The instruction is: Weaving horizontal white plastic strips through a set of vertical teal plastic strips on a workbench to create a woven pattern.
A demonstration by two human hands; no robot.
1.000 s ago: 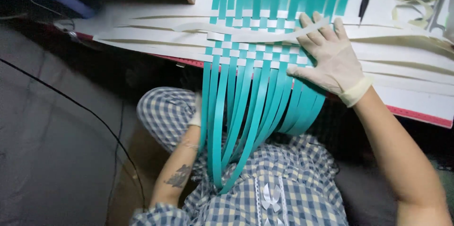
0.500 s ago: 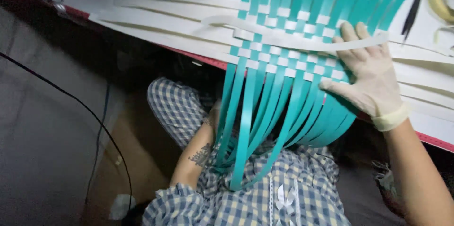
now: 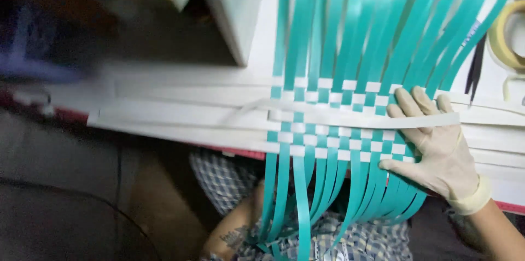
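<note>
A mat of teal and white strips (image 3: 328,130) is woven on a white table (image 3: 164,113). Its teal strip ends (image 3: 306,195) hang over the table's near edge onto my lap, and more teal strips (image 3: 383,26) fan out across the far side. My right hand (image 3: 437,157), in a pale glove, lies flat on the mat's right edge with fingers spread. A loose white strip (image 3: 339,119) crosses the weave and runs over those fingers. My left forearm (image 3: 232,236) reaches up below the table; its hand is hidden behind the hanging strips.
A white box (image 3: 235,4) stands at the back, left of the strips. A yellowish tape roll (image 3: 508,42) and a black pen-like tool (image 3: 476,69) lie at the far right. The table has a red front edge (image 3: 229,153). Dark floor lies to the left.
The view has swung nearer and up the table, so the mat fills more of the frame. My right hand stays on the mat's right edge. My left hand has slipped out of sight.
</note>
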